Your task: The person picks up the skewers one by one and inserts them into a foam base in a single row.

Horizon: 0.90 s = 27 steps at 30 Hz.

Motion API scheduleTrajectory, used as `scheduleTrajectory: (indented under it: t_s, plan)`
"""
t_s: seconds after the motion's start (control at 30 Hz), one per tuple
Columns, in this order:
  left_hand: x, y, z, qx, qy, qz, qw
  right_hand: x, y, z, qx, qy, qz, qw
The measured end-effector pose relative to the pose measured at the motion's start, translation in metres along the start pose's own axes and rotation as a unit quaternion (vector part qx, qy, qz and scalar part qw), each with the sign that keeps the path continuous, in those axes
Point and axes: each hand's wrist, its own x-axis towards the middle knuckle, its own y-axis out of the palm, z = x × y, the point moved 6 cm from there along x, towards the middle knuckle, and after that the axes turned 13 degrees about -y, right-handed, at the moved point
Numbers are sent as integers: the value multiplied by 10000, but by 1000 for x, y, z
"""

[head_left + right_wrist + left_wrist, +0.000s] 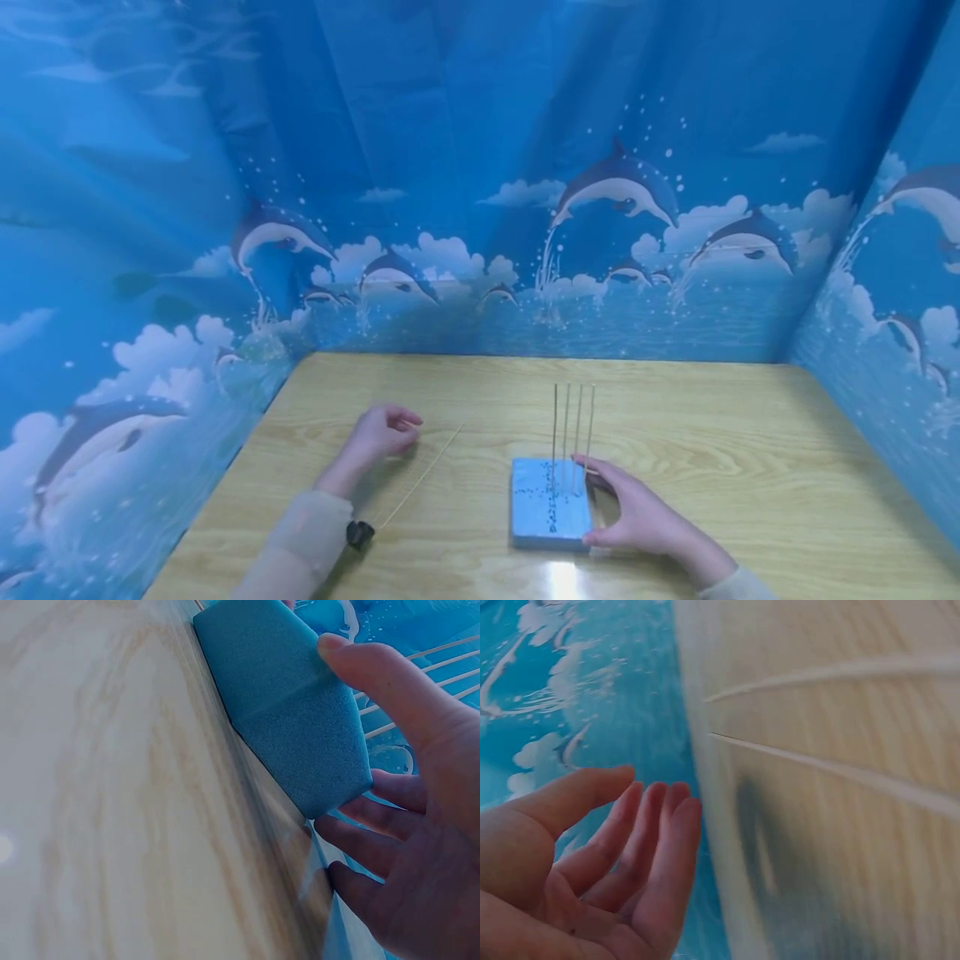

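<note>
A light blue foam block (551, 517) with many small dark holes lies on the table. Several thin wooden sticks (578, 425) stand upright in its right part. My right hand (645, 512) holds the block's right side, thumb at the near corner and fingers at the far one. The right wrist view shows the thumb on the foam block (300, 712). To the left, my left hand (378, 433) hovers over the table, its fingers loosely bent around nothing. Beside it a thin stick (422, 477) runs diagonally; two pointed sticks (817, 761) appear in the left wrist view.
The wooden table (465, 392) bears the block. A blue curtain (450, 167) printed with dolphins and clouds encloses its back and sides. A small black device (360, 534) sits at my left wrist, near the stick's lower end.
</note>
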Motion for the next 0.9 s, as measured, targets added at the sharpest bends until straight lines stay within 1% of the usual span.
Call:
scheduleTrajectory:
  t_s: [0.1,0.17,0.33,0.47,0.53,0.7,0.9]
  plan:
    - [3,2,5,328,-78,21,9994,0,1,0,-2,14,3,10000]
    - [3,3,8,500,-65,82,9987,0,1,0,4,26,-14,10000]
    - [4,6,10,636,-67,244,9977,0,1,-1,12,102,-58,9999]
    - [6,10,12,873,-121,292,9957,0,1,0,0,63,-48,10000]
    - [7,12,13,1048,-85,292,9940,0,1,0,-15,25,-34,10000]
    - [9,16,12,1229,-45,292,9920,-1,0,1,33,17,-27,10000]
    - [9,17,14,1144,-137,409,9925,-1,-1,1,33,11,-23,10000]
